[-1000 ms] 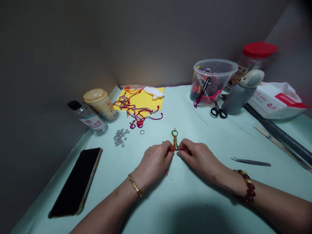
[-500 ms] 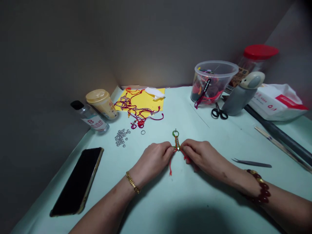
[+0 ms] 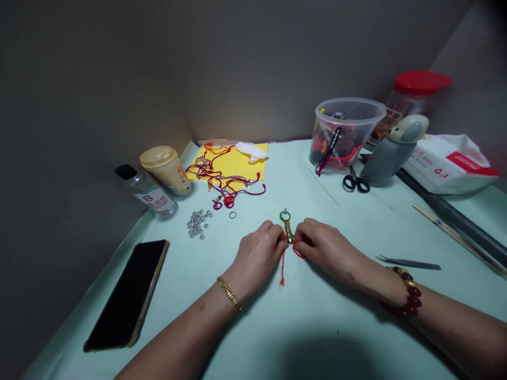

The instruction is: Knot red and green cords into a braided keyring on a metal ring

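Note:
A small knotted cord strip (image 3: 288, 227) in green and orange, with shiny metal pieces along its middle, lies on the table between my hands. Its green ring end points away from me, by a small pin. My left hand (image 3: 259, 252) pinches at the strip's lower left side, fingertips closed. On the other side, my right hand (image 3: 327, 244) is closed in a pinch on the cord at the lower right. A red cord end (image 3: 282, 269) hangs down toward me beside my left fingers. Another red loop shows under my right fingertips. The exact strands held are partly hidden.
Left: phone (image 3: 129, 295), bottle (image 3: 152, 195), lidded cup (image 3: 168, 171), metal beads (image 3: 196, 224). Behind: yellow paper (image 3: 237, 171) with loose cords. Right: clear tub (image 3: 346, 137), scissors (image 3: 355, 183), grey tumbler (image 3: 390, 158), tweezers (image 3: 414, 263), white packet (image 3: 447, 163).
My left hand has shifted right and closer to the strip. My right hand has risen slightly, and the red cord at it now forms a loop. The left red end has swung right.

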The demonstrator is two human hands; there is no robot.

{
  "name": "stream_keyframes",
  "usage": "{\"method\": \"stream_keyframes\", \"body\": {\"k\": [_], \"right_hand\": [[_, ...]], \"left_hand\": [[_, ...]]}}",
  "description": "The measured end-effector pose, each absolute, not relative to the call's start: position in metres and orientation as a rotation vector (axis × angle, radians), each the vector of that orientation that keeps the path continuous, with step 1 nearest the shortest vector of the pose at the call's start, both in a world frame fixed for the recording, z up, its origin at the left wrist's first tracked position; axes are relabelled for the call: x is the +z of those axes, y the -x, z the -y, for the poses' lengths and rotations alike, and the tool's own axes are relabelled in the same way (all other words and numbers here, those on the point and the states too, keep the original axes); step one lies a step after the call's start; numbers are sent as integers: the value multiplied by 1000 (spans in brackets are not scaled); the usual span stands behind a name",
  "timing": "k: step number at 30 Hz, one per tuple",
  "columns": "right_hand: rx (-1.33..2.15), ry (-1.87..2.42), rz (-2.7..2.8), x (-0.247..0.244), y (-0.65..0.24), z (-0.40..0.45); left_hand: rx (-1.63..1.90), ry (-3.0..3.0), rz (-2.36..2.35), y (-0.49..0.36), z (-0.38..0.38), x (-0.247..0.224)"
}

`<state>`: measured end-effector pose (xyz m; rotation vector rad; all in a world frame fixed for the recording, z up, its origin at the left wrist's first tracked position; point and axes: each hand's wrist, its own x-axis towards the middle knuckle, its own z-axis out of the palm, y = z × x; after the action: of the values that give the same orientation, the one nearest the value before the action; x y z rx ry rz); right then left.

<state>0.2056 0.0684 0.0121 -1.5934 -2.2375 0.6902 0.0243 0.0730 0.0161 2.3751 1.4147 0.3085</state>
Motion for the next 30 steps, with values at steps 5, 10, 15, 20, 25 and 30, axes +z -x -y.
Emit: {"method": "stream_keyframes", "body": {"k": [5,10,15,20,25,30], "right_hand": [[883,1604,2121,18,-205,-72],[1367,1642,1757,22,-204,-74],[1146,1576,1908,18,-206,-79],[878,1513,2078,11,-203,-79],[815,1544,2085,9,-199,-75],[810,1571,2073,7,-199,-74]], "left_hand": [[405,-2332,-1388,-25,-72,15],[461,-2209,-1355,-23,-75,14],[448,-2232,-1361,-23,-76,16],[442,-2265,-1359,-26,-77,14],[433,-2222,-1383,-26,-77,11],[422,-2203,-1407,-26,-76,12]]}}
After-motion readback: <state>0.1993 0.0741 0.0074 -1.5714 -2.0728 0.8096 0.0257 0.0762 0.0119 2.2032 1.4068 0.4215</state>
